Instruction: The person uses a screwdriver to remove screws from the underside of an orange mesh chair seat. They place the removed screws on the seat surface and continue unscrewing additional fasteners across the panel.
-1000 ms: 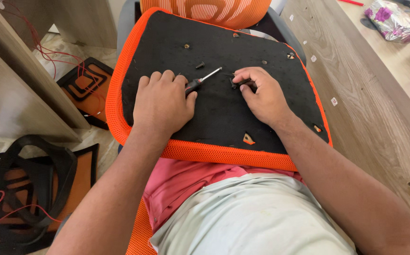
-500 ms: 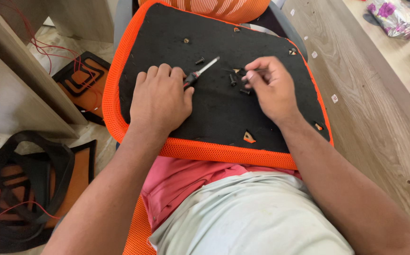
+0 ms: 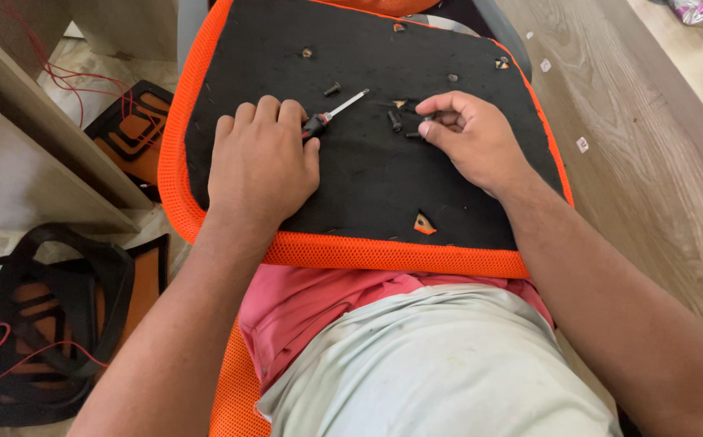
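Wooden flooring [image 3: 651,186] fills the right of the frame, shelving boards the upper left. Across the middle lies a black seat pad [image 3: 367,178] edged in orange mesh, resting on the person's lap. At lower left sits a black and orange frame part [image 3: 52,324]. Left hand [image 3: 262,162] lies on the pad, fingers curled over a screwdriver [image 3: 331,115] handle. Right hand [image 3: 473,137] pinches a small black screw [image 3: 426,124] at centre top; more screws [image 3: 394,120] lie just beside it.

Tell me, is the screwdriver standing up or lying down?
Lying down: the screwdriver rests flat on the black cushion, under the left hand.
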